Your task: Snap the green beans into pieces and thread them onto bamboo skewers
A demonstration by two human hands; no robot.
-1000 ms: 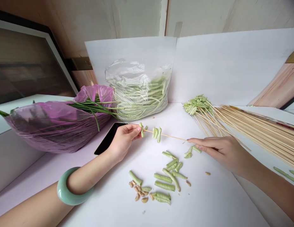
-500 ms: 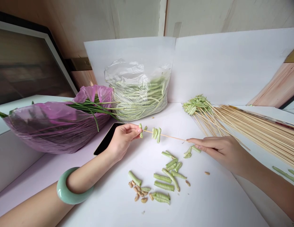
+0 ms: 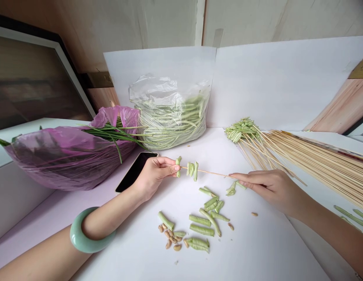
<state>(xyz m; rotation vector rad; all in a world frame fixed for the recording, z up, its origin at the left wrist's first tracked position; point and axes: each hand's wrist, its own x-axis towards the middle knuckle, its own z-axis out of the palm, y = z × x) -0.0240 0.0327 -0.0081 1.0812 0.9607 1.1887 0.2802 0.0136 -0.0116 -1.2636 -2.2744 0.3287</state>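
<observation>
My left hand pinches a green bean piece at the left tip of a thin wooden skewer. The skewer's other end is held between the thumb and fingers of my right hand. Several short bean pieces sit threaded crosswise on the skewer, a little right of my left fingers. Whether the skewer's tip has entered the pinched piece is hidden by my fingers. Below, loose bean pieces lie on the white surface, beside several brown beans.
Behind stands a clear plastic bag of long green beans. A purple bag of green stalks and a black phone are at left. Filled skewers and a bundle of bare skewers lie at right.
My left hand has shifted slightly right with its bean piece, closer to the threaded pieces and up to the skewer's tip. My right hand keeps its hold, almost unmoved.
</observation>
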